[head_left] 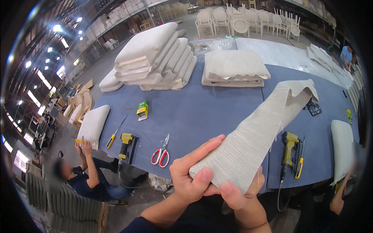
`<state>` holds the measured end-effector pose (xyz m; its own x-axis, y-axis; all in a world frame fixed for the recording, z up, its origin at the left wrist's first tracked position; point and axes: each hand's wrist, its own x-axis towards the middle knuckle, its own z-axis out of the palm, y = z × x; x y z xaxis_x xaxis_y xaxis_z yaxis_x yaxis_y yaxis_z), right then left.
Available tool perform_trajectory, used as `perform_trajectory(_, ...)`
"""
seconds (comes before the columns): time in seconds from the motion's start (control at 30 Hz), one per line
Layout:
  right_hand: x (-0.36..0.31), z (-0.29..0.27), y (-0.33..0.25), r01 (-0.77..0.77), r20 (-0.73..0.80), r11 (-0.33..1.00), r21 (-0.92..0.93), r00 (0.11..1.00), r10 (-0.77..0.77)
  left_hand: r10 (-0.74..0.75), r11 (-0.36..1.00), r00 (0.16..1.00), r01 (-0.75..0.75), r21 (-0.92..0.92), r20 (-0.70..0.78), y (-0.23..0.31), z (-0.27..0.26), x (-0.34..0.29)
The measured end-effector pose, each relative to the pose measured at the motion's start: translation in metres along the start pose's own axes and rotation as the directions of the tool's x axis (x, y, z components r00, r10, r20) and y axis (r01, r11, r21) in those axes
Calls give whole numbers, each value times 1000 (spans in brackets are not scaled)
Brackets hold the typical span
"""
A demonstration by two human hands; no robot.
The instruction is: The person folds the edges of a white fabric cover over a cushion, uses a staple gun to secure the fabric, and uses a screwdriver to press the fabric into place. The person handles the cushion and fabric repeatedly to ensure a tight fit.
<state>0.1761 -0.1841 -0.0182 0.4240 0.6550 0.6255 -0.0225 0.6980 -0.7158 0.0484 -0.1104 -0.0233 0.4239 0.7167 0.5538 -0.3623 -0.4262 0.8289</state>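
Note:
Both my hands grip the near end of a pale grey woven upholstery fabric piece. It slants up and away to the right above the table, with a loose flap at its far end and stray threads along its right edge. Whether a pad sits inside it I cannot tell. My left hand clasps the left edge, thumb on top. My right hand holds the lower right corner with its thumb over the fabric and its fingers underneath. Red-and-white scissors lie left of my hands. A yellow staple gun lies to the right.
On the blue table stand a tall cushion stack and a lower stack. A second staple gun, a screwdriver, another screwdriver and a small green-yellow box lie around. Co-workers sit at left and right.

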Motion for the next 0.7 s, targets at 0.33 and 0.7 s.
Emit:
perform_trajectory(0.33, -40, -22, -20, -482, 282, 876, -13, 839, 465, 121, 987, 992, -117, 112, -27, -1, 0, -11)
perform_trajectory(0.7, -59, -28, -66, -765, 134, 611, 202, 640, 757, 278, 934, 954, -295, 202, 109, -4, 14, -37)
